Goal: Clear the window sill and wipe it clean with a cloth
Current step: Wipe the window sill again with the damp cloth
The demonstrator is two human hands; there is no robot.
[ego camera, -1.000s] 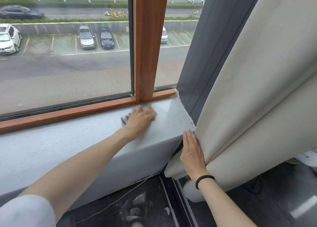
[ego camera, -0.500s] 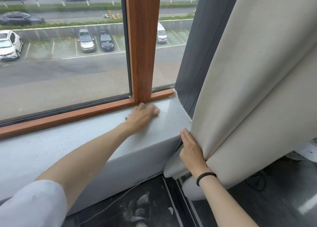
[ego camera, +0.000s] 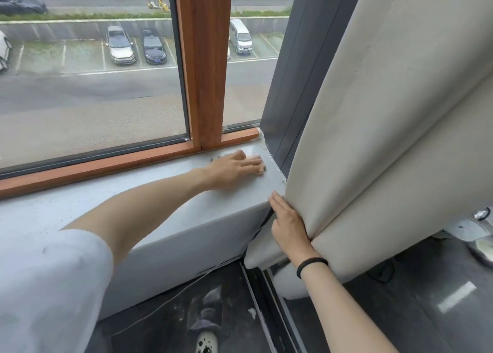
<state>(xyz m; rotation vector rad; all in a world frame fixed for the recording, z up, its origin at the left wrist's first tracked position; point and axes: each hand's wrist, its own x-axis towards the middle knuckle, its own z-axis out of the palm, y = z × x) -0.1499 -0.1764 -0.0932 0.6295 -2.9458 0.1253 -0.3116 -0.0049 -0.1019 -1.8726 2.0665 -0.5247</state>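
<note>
Beige curtain [ego camera: 386, 112] hangs right against your right fingers [ego camera: 278, 206]. Wooden window post [ego camera: 205, 59] stands just past your left fingers [ego camera: 250, 163]. Parked cars [ego camera: 120, 45] and a white van [ego camera: 241, 36] sit far beyond them outside, dark glossy floor [ego camera: 426, 326] below.

Found left hand [ego camera: 234, 169] laid flat, fingers extended, on a dark cloth [ego camera: 264, 168] at the far right end of the grey window sill [ego camera: 160, 189], close to the wooden window frame [ego camera: 204, 59]. Noted only scraps of cloth showing past the fingertips and by the thumb. Found right hand [ego camera: 289, 224], fingers straight, pressed against the beige curtain [ego camera: 386, 139] just beside the sill's front corner. Recorded black band [ego camera: 310, 264] on right wrist. Observed parked cars [ego camera: 120, 45] through the glass.
</note>
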